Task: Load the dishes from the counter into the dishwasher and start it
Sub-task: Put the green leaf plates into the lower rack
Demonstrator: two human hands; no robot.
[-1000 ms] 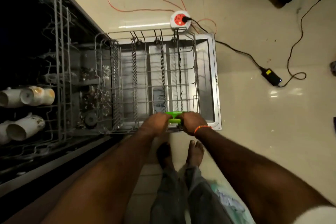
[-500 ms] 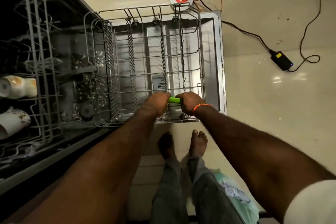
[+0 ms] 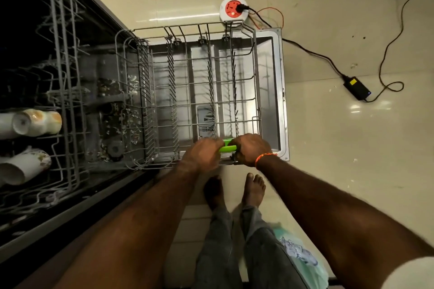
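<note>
My left hand [image 3: 203, 155] and right hand [image 3: 252, 149] both curl tight round the glossy green plastic handle [image 3: 227, 147] of the empty grey wire lower rack [image 3: 199, 91], which sits over the open steel dishwasher door [image 3: 274, 91]. Glazed cups [image 3: 35, 122] lie in the upper rack [image 3: 63, 91].

- Left hand [image 3: 203, 153] and right hand [image 3: 252, 149] lie side by side, knuckles up, fingers curled round a green handle [image 3: 227, 148].
- Both forearms reach forward and down.

I wore an orange thread band [image 3: 263, 157] on my right wrist, grey trousers [image 3: 234, 253], a white sleeve [image 3: 411, 274], no shoes.
</note>
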